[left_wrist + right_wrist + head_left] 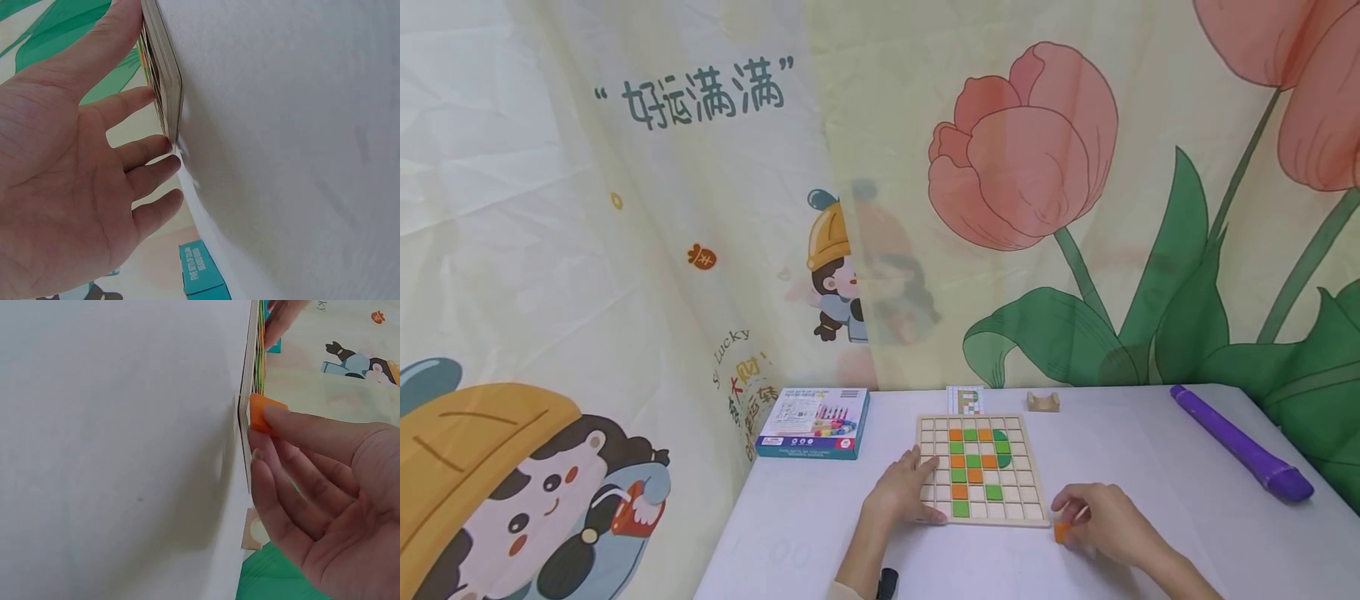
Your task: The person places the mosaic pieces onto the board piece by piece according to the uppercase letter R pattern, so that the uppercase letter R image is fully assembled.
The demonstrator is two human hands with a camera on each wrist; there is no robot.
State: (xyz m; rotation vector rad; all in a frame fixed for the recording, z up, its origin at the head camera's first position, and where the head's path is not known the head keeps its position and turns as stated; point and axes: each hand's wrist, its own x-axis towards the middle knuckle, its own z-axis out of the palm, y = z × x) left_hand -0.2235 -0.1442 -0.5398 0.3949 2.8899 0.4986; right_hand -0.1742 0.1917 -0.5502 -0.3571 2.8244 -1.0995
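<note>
My left hand [901, 490] lies at the left side of a wooden grid board [1039, 502], its fingers spread and touching the board's edge. Orange and green tiles fill some of the squares in a P-like shape, with curved green pieces [1004, 460] at its right side and a lone green tile [993, 492] lower down. Just off the board's lower right corner, my right hand [1108, 518] pinches a small orange tile [257, 414] between thumb and fingers. From the left wrist, the board [167, 75] appears edge-on beside the thumb and fingertips.
Behind the board lies a pattern card [955, 400], with a small wooden holder [1042, 403] to its right. A boxed set [814, 423] sits at the back left of the white table. Far right rests a purple stick-shaped object [1240, 442]. A printed curtain hangs behind the table.
</note>
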